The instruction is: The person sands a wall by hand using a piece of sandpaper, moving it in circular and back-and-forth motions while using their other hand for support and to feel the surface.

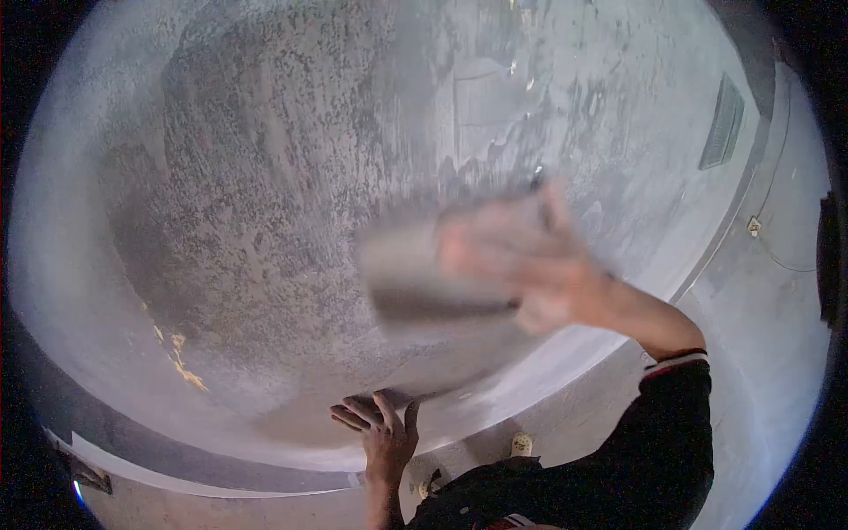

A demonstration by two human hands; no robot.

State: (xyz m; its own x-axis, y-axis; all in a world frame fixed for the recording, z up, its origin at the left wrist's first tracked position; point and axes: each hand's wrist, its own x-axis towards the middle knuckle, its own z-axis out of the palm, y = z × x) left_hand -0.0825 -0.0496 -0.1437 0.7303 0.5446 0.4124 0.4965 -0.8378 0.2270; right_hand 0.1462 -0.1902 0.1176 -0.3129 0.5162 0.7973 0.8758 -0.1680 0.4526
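Note:
My right hand (521, 261), smeared by motion, grips a wide, flat-bladed trowel (402, 278) against or close to the wall (274, 177). Blur hides the trowel's handle and exact edges. The wall is grey, with mottled darker patches and streaks of coating. Lower down, my left hand (386, 433) has its fingers spread towards the wall, and nothing shows in it. Its fingertips seem to touch the surface beside a dark shadow.
A recessed panel (724, 122) sits in the wall at upper right. Yellowish marks (181, 360) show at lower left. On the right-hand floor (751, 309) a cable runs from a small white fitting (753, 226). My shoe (522, 444) stands near the wall's base.

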